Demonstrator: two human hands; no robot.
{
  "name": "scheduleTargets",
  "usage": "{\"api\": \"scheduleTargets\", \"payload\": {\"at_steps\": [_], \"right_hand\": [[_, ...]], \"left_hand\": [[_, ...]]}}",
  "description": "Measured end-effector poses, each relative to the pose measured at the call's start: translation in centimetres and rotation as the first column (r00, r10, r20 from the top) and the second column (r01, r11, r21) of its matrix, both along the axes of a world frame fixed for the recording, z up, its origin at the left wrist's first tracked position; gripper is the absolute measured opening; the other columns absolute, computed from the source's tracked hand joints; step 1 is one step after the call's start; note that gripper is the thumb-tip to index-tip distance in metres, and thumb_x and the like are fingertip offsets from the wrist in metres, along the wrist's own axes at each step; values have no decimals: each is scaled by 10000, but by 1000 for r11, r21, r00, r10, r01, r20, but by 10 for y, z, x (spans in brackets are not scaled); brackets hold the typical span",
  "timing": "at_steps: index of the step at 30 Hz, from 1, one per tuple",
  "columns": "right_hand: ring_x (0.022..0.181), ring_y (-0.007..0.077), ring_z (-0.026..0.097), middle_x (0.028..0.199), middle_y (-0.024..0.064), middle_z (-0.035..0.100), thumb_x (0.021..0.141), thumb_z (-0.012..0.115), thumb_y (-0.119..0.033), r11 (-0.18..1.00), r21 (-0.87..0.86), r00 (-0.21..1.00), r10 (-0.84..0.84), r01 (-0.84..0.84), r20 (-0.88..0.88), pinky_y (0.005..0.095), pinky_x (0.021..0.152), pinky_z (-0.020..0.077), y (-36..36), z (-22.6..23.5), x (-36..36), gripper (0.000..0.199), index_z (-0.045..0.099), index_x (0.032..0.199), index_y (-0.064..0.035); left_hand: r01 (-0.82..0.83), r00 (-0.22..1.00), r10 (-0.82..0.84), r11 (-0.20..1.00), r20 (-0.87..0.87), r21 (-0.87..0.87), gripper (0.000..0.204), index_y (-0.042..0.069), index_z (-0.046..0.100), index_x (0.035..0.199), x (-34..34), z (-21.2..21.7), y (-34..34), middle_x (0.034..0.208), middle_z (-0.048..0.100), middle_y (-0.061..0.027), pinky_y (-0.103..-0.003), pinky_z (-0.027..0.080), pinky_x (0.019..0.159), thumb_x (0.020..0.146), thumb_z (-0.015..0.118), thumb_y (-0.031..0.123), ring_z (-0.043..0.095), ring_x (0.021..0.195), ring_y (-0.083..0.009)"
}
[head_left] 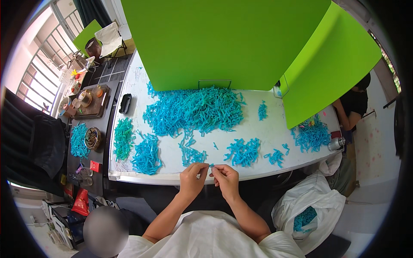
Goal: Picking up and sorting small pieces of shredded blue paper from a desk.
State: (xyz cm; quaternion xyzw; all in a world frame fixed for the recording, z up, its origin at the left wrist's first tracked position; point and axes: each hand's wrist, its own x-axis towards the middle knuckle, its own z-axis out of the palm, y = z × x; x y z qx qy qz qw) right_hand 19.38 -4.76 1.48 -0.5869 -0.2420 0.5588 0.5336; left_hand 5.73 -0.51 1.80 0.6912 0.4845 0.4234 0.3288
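Note:
Both my hands meet at the near edge of the white table, fingertips almost touching. Between them shows the tip of a small blue plastic piece [211, 165], too small to tell its exact kind. My left hand [192, 179] pinches it from one side and my right hand [227, 180] from the other, thumb and forefinger closed. Just beyond my left hand lies a loose heap of blue pieces [192, 155]. A denser heap [243, 152] sits beyond my right hand. Farther back spreads a large mound of blue and teal pieces [193, 109].
Green boards [228, 43] stand behind the mound and at the right. Greener pieces [124, 139] and a black tray [125, 103] lie at left. A white sack [329, 202] holding blue pieces stands low at right. People sit at lower left and behind the right board.

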Motion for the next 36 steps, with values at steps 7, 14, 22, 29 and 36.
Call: {"api": "scheduleTargets", "payload": {"at_steps": [7, 14, 22, 29, 36], "right_hand": [[562, 44, 557, 794, 78, 703, 933, 683, -131, 999, 10, 993, -44, 45, -107, 186, 485, 428, -1, -3, 5, 177, 664, 1028, 17], [558, 39, 549, 798, 75, 709, 931, 684, -140, 1000, -9, 999, 26, -27, -20, 181, 489, 427, -4, -1, 8, 170, 674, 1005, 13], [606, 46, 569, 817, 66, 700, 926, 689, -159, 987, 74, 988, 137, -142, 64, 188, 494, 408, -17, -8, 17, 168, 689, 987, -3], [843, 227, 640, 869, 94, 677, 818, 735, -103, 894, 260, 494, -423, 365, 760, 331, 802, 489, -20, -36, 162, 172, 720, 950, 7], [828, 226, 604, 936, 95, 592, 808, 685, -63, 907, 210, 339, -339, 364, 877, 349, 744, 491, -23, -19, 183, 303, 667, 1101, 12]], "left_hand": [[4, 1000, -4, 1000, 3, 5, 149, 16, 703, 930, -1, -1, 0, 839, 700, -106, -279, 556, 603, 806, 713, -66, 698, 699, -193], [-2, 1000, 2, 1000, -1, 2, 147, 18, 707, 927, 1, -3, -4, 848, 706, -110, -275, 556, 607, 806, 714, -65, 700, 701, -191], [82, 994, -64, 974, 89, -210, 114, 0, 704, 931, 4, -6, -9, 873, 719, -110, -285, 565, 637, 825, 709, -44, 710, 750, -175], [-80, 996, 86, 983, 30, -165, 86, 6, 704, 917, -7, -1, -2, 993, 688, -120, -290, 566, 654, 838, 703, -27, 694, 797, -191], [-171, 889, 217, 974, -403, 149, 123, 94, 696, 835, -25, -14, 11, 850, 607, -89, -411, 495, 674, 738, 772, 83, 615, 802, -307]]}}
